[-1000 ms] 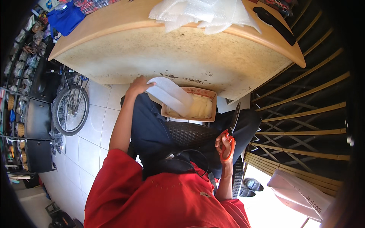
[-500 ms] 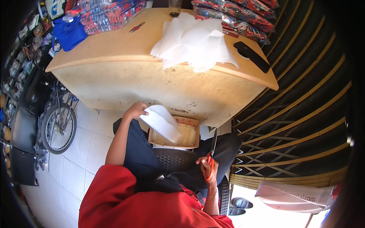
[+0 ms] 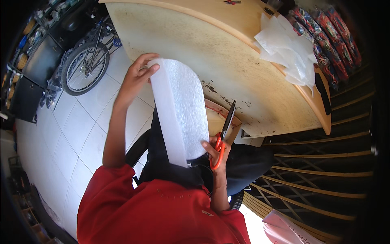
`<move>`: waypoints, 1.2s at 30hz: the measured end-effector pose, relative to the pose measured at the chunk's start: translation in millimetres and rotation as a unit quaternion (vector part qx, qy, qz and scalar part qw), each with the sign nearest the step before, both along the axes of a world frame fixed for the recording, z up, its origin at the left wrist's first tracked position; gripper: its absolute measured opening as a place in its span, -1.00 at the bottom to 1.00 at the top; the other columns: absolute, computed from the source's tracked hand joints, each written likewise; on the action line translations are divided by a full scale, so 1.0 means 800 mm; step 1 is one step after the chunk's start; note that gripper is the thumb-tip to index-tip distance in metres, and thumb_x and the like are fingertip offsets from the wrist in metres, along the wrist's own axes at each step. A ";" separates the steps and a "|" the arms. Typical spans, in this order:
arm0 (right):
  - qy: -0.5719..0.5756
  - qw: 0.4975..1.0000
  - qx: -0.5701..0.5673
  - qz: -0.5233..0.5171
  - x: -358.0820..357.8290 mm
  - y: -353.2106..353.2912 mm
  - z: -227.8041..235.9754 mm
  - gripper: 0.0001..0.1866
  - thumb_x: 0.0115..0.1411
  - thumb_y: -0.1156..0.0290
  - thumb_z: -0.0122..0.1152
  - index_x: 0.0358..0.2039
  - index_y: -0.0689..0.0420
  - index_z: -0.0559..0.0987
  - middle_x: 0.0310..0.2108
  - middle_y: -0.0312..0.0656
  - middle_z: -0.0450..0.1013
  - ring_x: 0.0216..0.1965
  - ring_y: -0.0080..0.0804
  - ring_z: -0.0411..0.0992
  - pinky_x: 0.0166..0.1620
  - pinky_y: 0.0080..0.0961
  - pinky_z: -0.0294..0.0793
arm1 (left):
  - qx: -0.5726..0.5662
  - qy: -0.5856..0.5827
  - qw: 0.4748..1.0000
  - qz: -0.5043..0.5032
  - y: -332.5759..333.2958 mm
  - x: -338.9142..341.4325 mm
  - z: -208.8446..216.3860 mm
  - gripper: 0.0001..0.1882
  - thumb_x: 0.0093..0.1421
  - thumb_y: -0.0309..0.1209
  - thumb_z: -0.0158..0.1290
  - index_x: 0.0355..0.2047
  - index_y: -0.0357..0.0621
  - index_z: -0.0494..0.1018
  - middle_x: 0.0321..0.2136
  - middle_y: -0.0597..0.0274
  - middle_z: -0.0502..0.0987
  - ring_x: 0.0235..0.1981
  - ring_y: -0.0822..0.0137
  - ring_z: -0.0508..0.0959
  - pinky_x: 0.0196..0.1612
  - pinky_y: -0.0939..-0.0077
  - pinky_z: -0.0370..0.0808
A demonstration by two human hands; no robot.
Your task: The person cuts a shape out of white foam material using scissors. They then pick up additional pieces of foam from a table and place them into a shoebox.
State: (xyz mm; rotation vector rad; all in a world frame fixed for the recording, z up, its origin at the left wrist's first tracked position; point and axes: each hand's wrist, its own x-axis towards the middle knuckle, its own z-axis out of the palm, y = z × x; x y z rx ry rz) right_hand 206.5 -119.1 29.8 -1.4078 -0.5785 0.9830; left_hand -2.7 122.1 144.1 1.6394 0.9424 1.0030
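My left hand [image 3: 139, 77] pinches the top corner of a white foam sheet [image 3: 185, 101], which has one rounded end and a folded-over strip along its left side. The sheet hangs upright over my lap. Scissors [image 3: 228, 124] with orange-red handles are in my right hand [image 3: 219, 156], their dark blades pointing up and away from me. The right thumb and fingertips touch the sheet's lower right edge. Behind the sheet, a shallow cardboard box [image 3: 235, 132] is partly hidden.
More white foam sheets [image 3: 286, 49] lie on the wooden table [image 3: 183, 10], beside a black phone-like object [image 3: 323, 93]. Packed red bundles [image 3: 325, 40] are stacked at far right. A bicycle wheel [image 3: 85, 68] stands at left; a slatted folding gate [image 3: 317, 166] runs along the right.
My left hand has raised the foam sheet and turned its broad face toward me. My right hand has come up with the scissors to the sheet's edge. The view has swung left.
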 end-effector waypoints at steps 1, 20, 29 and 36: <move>-0.016 0.998 0.061 -0.016 -0.011 0.013 -0.007 -0.80 -0.04 0.60 0.47 -0.43 0.20 0.58 -0.63 -0.54 0.34 -0.66 -0.83 0.16 -0.58 -0.76 0.05 | -0.006 0.012 0.997 0.073 -0.010 0.001 -0.020 -0.31 0.26 -0.04 0.05 0.27 -0.08 0.11 0.12 -0.09 0.27 -0.02 0.21 0.47 -0.11 0.42 0.48; -0.129 0.989 -0.005 -0.076 -0.009 0.097 -0.006 -0.80 0.06 0.48 0.42 -0.34 0.28 0.60 -0.48 -0.41 0.42 -0.47 -0.75 0.30 -0.33 -0.74 0.31 | -0.443 -0.236 0.851 0.155 -0.151 -0.016 -0.121 -0.37 0.24 -0.38 0.02 0.27 -0.26 0.09 0.07 0.02 0.36 0.11 0.23 0.38 0.13 0.30 0.35; -0.209 0.977 -0.042 0.021 -0.018 -0.013 0.052 -0.80 -0.01 0.53 0.38 -0.40 0.26 0.51 -0.57 -0.26 0.45 -0.51 -0.60 0.39 -0.41 -0.62 0.36 | -0.191 -0.153 0.952 0.185 -0.118 0.019 -0.108 -0.39 0.12 -0.57 0.15 0.17 -0.28 0.20 0.00 -0.02 0.45 0.01 0.15 0.50 0.05 0.30 0.49; -0.252 0.917 -0.160 0.266 -0.014 -0.078 0.047 -0.35 -0.11 -0.15 0.46 -0.39 0.22 0.46 -0.69 -0.36 0.24 -0.62 -0.63 0.25 -0.54 -0.56 0.18 | -0.183 -0.229 0.944 0.153 -0.096 0.040 -0.094 -0.32 -0.09 -0.75 0.24 0.06 -0.29 0.24 -0.10 0.06 0.50 -0.04 0.22 0.53 0.02 0.37 0.53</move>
